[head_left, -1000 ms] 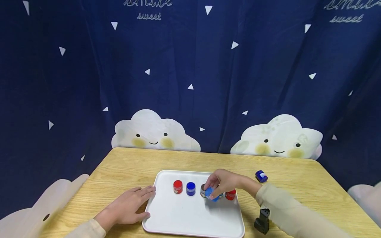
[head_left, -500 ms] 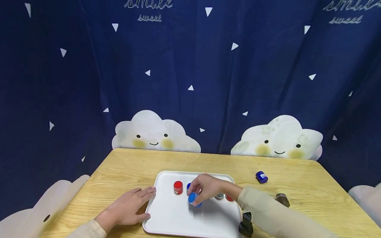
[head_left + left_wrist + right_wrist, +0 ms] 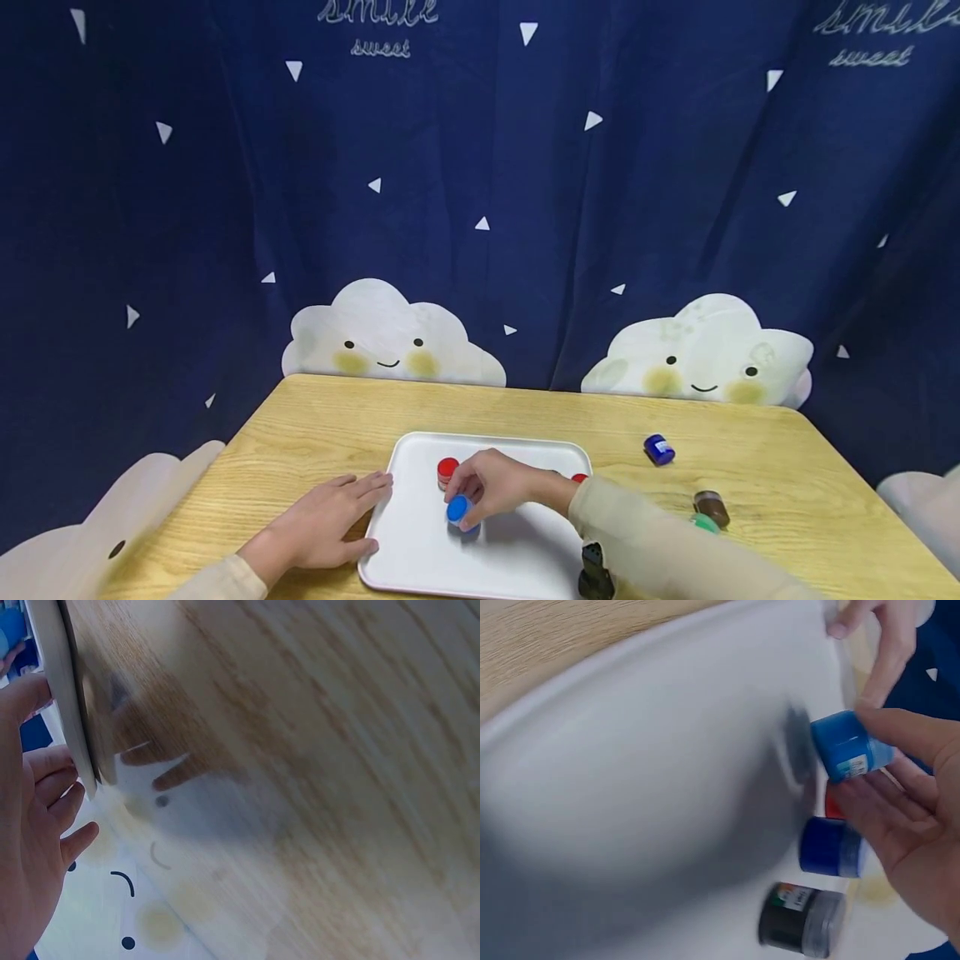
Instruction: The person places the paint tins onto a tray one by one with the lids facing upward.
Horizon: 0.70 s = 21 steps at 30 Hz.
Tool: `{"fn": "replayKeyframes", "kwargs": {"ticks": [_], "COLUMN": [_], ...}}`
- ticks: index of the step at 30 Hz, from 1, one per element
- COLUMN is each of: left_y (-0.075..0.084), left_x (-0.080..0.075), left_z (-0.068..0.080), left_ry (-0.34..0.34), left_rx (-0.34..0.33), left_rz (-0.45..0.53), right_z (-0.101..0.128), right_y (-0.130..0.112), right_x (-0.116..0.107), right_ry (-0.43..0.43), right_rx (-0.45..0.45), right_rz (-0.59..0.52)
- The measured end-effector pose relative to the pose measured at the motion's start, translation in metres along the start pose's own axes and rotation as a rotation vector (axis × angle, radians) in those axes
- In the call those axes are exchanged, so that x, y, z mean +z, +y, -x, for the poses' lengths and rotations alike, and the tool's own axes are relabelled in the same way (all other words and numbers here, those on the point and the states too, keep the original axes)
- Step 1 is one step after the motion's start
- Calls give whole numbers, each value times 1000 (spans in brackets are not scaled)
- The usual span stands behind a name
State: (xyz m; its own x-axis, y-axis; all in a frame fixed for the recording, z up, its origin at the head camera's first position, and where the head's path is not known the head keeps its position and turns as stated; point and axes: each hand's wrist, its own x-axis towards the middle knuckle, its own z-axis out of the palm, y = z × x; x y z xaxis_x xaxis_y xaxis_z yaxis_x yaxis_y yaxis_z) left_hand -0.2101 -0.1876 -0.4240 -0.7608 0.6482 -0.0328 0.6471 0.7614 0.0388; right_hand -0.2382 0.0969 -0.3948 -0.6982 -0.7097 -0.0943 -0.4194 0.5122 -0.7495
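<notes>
My right hand (image 3: pixel 495 483) pinches a light blue paint jar (image 3: pixel 459 510) between thumb and fingers, just above the white tray (image 3: pixel 420 567). In the right wrist view the jar (image 3: pixel 847 746) is tilted. Behind it on the tray stand a dark blue jar (image 3: pixel 826 846) and a dark brown or black jar (image 3: pixel 791 916). A red jar (image 3: pixel 447 472) is just beyond my right fingers in the head view. My left hand (image 3: pixel 322 517) lies against the tray's left edge, fingers extended; the left wrist view shows its fingertips touching the rim (image 3: pixel 64 697).
Another red jar (image 3: pixel 580 478) shows partly behind my right forearm. Right of the tray, a dark blue jar (image 3: pixel 659 450) lies on its side on the wooden table (image 3: pixel 322 425). Near it are a brown jar (image 3: pixel 712 507) and a green one (image 3: pixel 705 523), half covered by the sleeve.
My right hand has carried the light blue jar leftward across the tray, from beside the right-hand jars to near the left red jar. My left hand has stayed put.
</notes>
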Motion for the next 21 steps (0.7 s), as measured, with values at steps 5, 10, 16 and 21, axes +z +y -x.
{"fn": "replayKeyframes", "kwargs": {"ticks": [5, 10, 16, 21], "left_y": [-1, 0, 0, -1], "left_x": [0, 0, 0, 0], "left_z": [1, 1, 1, 0], "left_ry": [16, 10, 7, 4], "left_rx": [10, 8, 3, 4], "left_rz": [-7, 1, 10, 8], "right_z": [-7, -11, -14, -15], "right_y": [4, 8, 9, 7], "right_x": [10, 17, 24, 29], "right_ry": [72, 116, 140, 159], "right_rx": [-39, -57, -71, -62], "right_rz": [-101, -163, -199, -189]}}
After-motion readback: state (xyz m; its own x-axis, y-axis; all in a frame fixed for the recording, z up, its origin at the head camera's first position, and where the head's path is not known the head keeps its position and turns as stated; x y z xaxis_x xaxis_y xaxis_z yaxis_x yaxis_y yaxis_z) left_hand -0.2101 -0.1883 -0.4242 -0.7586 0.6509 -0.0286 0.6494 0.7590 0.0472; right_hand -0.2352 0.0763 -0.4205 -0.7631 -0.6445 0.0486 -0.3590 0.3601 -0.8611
